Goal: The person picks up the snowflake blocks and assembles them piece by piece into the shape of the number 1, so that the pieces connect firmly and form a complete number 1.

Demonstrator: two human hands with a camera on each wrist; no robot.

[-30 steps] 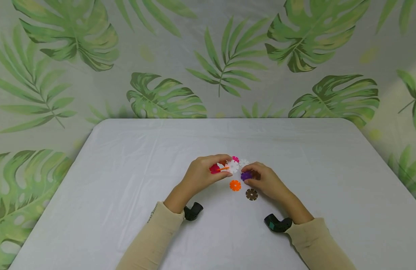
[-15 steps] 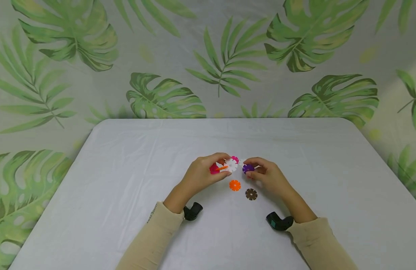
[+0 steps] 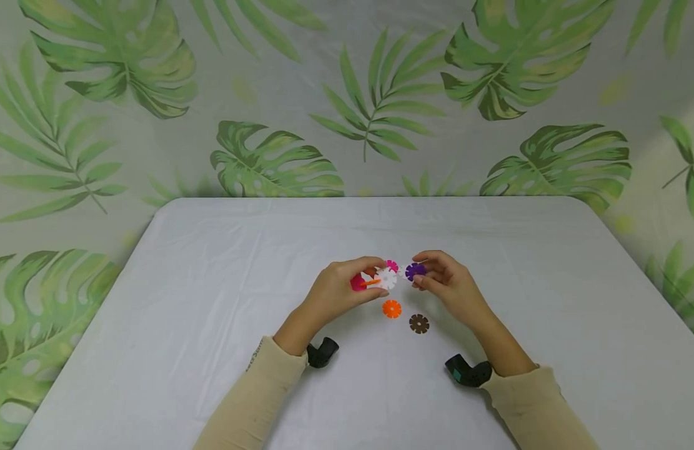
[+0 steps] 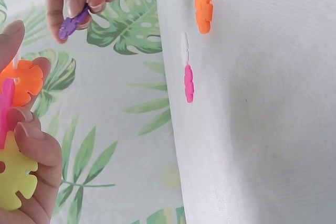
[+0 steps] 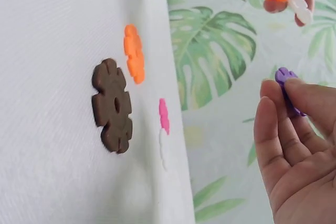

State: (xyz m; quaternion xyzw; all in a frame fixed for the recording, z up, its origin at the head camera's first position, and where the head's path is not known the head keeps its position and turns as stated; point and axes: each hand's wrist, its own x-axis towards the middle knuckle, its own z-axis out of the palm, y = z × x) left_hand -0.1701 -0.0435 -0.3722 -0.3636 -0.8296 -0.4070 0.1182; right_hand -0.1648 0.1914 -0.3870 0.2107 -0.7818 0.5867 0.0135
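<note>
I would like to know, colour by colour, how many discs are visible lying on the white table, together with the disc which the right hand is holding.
Orange disc: 1
Brown disc: 1
Pink disc: 1
White disc: 1
Purple disc, in the right hand: 1
Total: 5

The person wears long beige sleeves: the left sleeve (image 3: 251,400) carries small dark lettering (image 3: 254,357) near its end, and the right sleeve (image 3: 535,406) is faintly creased. I see a bent black left device (image 3: 324,352) and a matching right device (image 3: 472,374) marked with a teal patch (image 3: 456,374). Left hand (image 3: 337,287) and right hand (image 3: 456,290) are bare.
</note>
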